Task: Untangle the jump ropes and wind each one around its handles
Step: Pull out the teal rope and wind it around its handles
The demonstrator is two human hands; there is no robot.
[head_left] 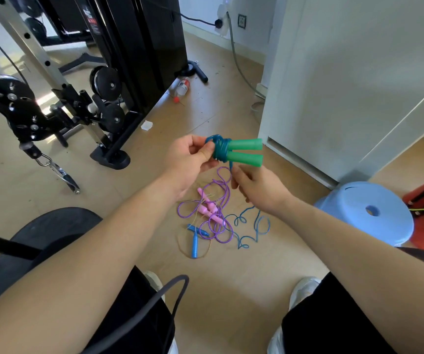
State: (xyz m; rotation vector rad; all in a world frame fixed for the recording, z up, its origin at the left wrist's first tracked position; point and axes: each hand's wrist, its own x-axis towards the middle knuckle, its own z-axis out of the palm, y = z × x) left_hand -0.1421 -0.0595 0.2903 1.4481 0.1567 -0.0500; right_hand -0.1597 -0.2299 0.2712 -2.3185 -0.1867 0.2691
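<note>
My left hand (189, 157) grips two green handles (246, 152) held side by side, with several turns of teal-blue rope (220, 149) wound around their near ends. My right hand (257, 190) pinches the same rope just below the handles. The loose rest of this rope (253, 226) trails in curls on the floor. A purple rope (216, 215) with pink handles (209, 210) lies tangled on the floor between my arms. Beside it lie blue handles (195, 241) with a thin tan cord (183, 247).
A black and steel cable gym machine (83, 93) stands at left, its clip hanging low. A light blue plastic stool (366, 213) sits at right beside a white cabinet (333, 85). A black round seat (45, 233) is at lower left. A bottle (181, 86) lies on the floor.
</note>
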